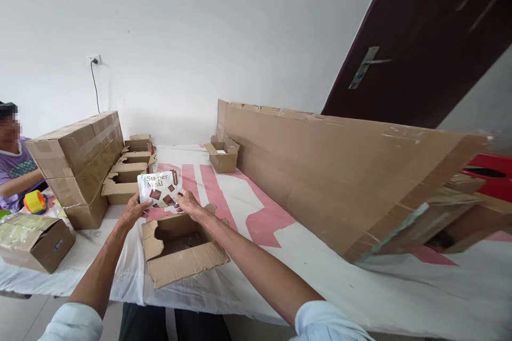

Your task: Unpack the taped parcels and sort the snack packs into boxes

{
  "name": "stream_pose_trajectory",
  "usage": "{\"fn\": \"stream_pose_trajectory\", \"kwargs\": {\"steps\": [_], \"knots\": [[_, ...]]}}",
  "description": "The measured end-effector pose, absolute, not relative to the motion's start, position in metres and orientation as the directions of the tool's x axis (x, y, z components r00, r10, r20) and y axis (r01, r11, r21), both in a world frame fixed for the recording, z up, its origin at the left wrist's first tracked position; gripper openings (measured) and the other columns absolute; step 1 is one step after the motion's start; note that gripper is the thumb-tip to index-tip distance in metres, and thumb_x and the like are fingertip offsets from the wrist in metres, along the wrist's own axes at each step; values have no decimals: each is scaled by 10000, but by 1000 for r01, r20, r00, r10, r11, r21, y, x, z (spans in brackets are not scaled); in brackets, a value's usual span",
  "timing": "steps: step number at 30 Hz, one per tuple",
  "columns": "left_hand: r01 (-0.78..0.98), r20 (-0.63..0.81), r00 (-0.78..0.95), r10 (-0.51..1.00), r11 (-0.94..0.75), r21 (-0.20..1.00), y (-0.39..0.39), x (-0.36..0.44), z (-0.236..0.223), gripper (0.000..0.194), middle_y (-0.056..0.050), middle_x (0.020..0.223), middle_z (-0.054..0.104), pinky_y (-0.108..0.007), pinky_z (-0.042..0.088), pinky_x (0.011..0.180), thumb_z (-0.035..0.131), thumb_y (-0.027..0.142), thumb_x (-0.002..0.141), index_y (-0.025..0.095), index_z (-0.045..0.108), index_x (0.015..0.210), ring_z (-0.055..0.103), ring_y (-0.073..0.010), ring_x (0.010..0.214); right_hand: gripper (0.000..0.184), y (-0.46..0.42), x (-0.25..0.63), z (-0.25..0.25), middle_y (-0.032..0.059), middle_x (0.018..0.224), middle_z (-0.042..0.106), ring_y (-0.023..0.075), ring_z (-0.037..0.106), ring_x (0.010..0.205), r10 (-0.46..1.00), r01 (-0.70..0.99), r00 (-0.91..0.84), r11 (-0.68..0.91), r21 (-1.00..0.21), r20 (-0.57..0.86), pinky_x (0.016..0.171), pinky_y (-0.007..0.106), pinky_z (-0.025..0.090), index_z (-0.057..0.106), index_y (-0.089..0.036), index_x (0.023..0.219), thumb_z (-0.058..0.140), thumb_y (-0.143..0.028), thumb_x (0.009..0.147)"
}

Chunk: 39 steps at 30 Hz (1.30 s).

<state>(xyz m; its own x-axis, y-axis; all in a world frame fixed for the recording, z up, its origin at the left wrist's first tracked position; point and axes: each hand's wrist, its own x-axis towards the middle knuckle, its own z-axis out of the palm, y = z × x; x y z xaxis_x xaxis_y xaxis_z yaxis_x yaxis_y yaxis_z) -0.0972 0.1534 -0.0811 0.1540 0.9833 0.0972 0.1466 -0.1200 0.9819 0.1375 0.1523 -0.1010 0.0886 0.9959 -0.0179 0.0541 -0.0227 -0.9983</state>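
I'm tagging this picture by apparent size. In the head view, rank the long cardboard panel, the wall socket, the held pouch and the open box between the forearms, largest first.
1. Long cardboard panel
2. Open box
3. Pouch
4. Wall socket

All four differ plainly.

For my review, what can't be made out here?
Head view:
Back of the packet: faces away.
Its corner lettering: too small.
Right end of the near open box: partly behind the right forearm.
Contents of the stacked boxes: closed cardboard.
Co-worker: cut by left edge.
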Motion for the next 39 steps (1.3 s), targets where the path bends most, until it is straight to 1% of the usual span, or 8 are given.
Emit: {"fn": "stream_pose_trajectory", "kwargs": {"steps": [7, 15, 21, 25, 28, 30, 33, 39], "knots": [[149, 131, 151, 980, -154, 977, 156, -96, -69, 640, -49, 822, 765, -263, 491, 562, 981, 555, 594, 155, 737, 1031, 631, -163, 637, 205, 146, 136, -93, 40, 910, 777, 144, 694, 667, 997, 41, 78, 13, -999, 16, 505, 191, 525, 661, -207, 943, 775, -363, 874], [130, 245, 164, 956, -267, 955, 150, -94, -35, 626, -39, 844, 755, -272, 489, 570, 959, 564, 615, 181, 726, 1052, 648, -186, 687, 229, 138, 137, -67, 22, 897, 720, 170, 683, 731, 982, 5, 65, 176, -984, 176, 548, 236, 550, 596, -229, 909, 729, -413, 877], [106, 398, 152, 905, -415, 904, 117, -90, 7, 632, -68, 1055, 806, -305, 584, 727, 960, 557, 697, 204, 743, 1174, 725, -260, 936, 248, 106, 139, -45, 32, 1011, 717, 211, 679, 895, 918, 10, 98, 384, -923, 383, 767, 329, 607, 599, -259, 1043, 629, -493, 964], [91, 429, 191, 883, -451, 888, 77, -96, 1, 541, -98, 1121, 847, -425, 634, 944, 967, 532, 739, 206, 796, 1136, 771, -334, 1068, 215, 65, 148, -50, 42, 1005, 741, 256, 692, 945, 854, 194, 49, 500, -844, 518, 902, 407, 591, 645, -295, 1152, 590, -472, 1043], [105, 346, 162, 924, -365, 925, 56, -110, -31, 456, -97, 1055, 861, -489, 643, 964, 979, 542, 704, 220, 834, 992, 794, -353, 1011, 123, 38, 159, -58, 36, 936, 750, 273, 700, 944, 867, 433, -87, 477, -765, 491, 938, 436, 578, 699, -313, 1085, 601, -379, 1052], [110, 303, 121, 945, -317, 942, 52, -123, -54, 425, -102, 1032, 864, -509, 639, 986, 994, 527, 676, 221, 845, 929, 802, -362, 1002, 160, 27, 166, -62, 58, 1056, 784, 284, 722, 1045, 846, 528, -180, 513, -677, 502, 1006, 466, 570, 721, -299, 1122, 581, -299, 1045], [70, 230, 57, 972, -233, 970, 59, -147, -79, 458, -119, 1056, 872, -526, 623, 1043, 1017, 487, 643, 205, 859, 969, 807, -378, 1058, 299, 20, 176, -68, 103, 1296, 776, 295, 721, 1223, 793, 554, -218, 580, -597, 569, 1068, 486, 575, 707, -267, 1298, 547, -242, 1046], [59, 190, -130, 973, -184, 981, 101, -192, -87, 624, -141, 967, 866, -484, 626, 968, 1072, 477, 505, 150, 839, 983, 807, -383, 1043, 307, 10, 203, -87, 132, 1276, 778, 316, 730, 1229, 737, 661, -172, 578, -479, 653, 1054, 503, 615, 739, -257, 1310, 546, -253, 1072]]}}
